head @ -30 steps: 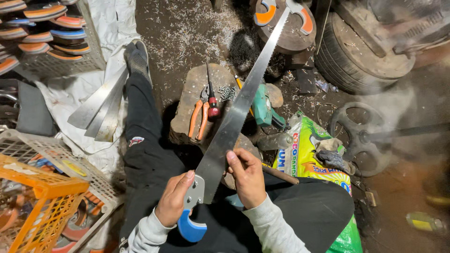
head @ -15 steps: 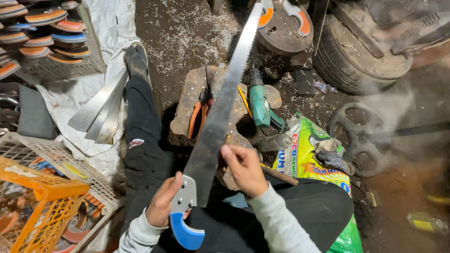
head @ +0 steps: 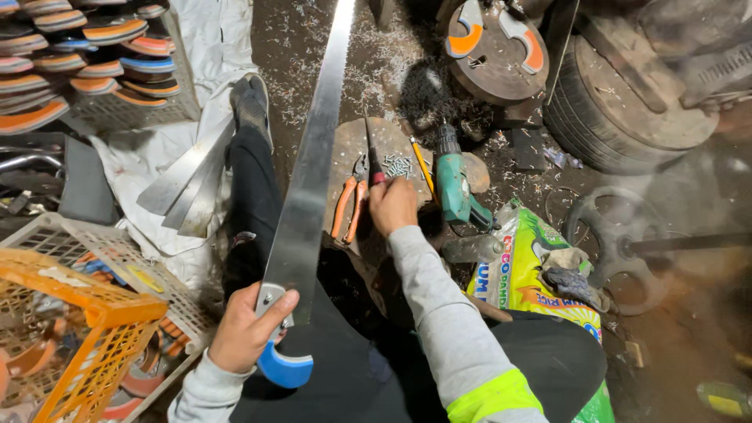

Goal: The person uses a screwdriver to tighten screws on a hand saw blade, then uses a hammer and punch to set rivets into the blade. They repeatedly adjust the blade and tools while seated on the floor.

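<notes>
Sitting low among workshop clutter, the person holds a long saw blade (head: 307,180) whose axis runs from about 7 o'clock near the lap up to 12 o'clock, its narrow tip passing out of the top edge. The blade's flat face is turned up to the camera and tapers toward the far end. At its near end sits a blue handle (head: 283,366), curved, below the metal.

The left hand (head: 249,329) is clamped around the blade's base just above that handle, thumb laid across the metal, forearm in a grey sleeve coming in from 7 o'clock. The right hand (head: 393,205) is well apart from it, stretched forward toward 12 o'clock with the arm nearly straight, fingers curled down on the round wooden block (head: 356,145); whether they pinch anything cannot be told. It rests just beside a small pile of screws (head: 399,166).

At 2 o'clock lie worn tyres (head: 627,110). At 8 o'clock stands an orange crate (head: 86,337) on a white basket (head: 149,274). Loose blades (head: 192,184) lie on a white cloth at 10 o'clock. A green drill (head: 454,184) lies right of the hand, orange-handled pliers (head: 347,207) left of it, and a red-handled screwdriver (head: 373,160) between.
</notes>
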